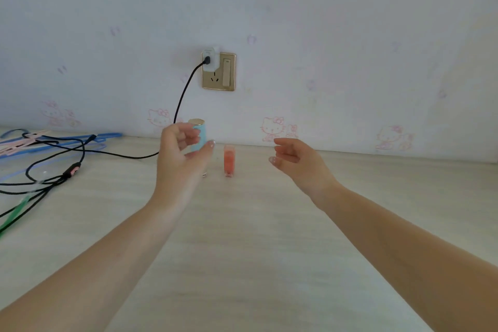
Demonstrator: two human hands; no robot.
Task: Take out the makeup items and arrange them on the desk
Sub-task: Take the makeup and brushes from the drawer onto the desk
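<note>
A pale blue bottle with a gold cap (200, 134) stands upright on the light wood desk (242, 237), close to the wall. My left hand (181, 159) is cupped loosely in front of the bottle, fingers and thumb apart, and covers its lower part. No firm grip shows. Just to the right stands a small clear bottle with orange-red contents (229, 160), free of both hands. My right hand (297, 160) hovers to the right of that bottle, fingers curled apart and holding nothing.
A black cable (186, 89) runs from a charger in the gold wall socket (218, 71) down to the desk's left side. It tangles there with blue, pink and green clothes hangers (62, 140). The cartoon-cat wallpaper wall (350, 75) bounds the desk's far edge.
</note>
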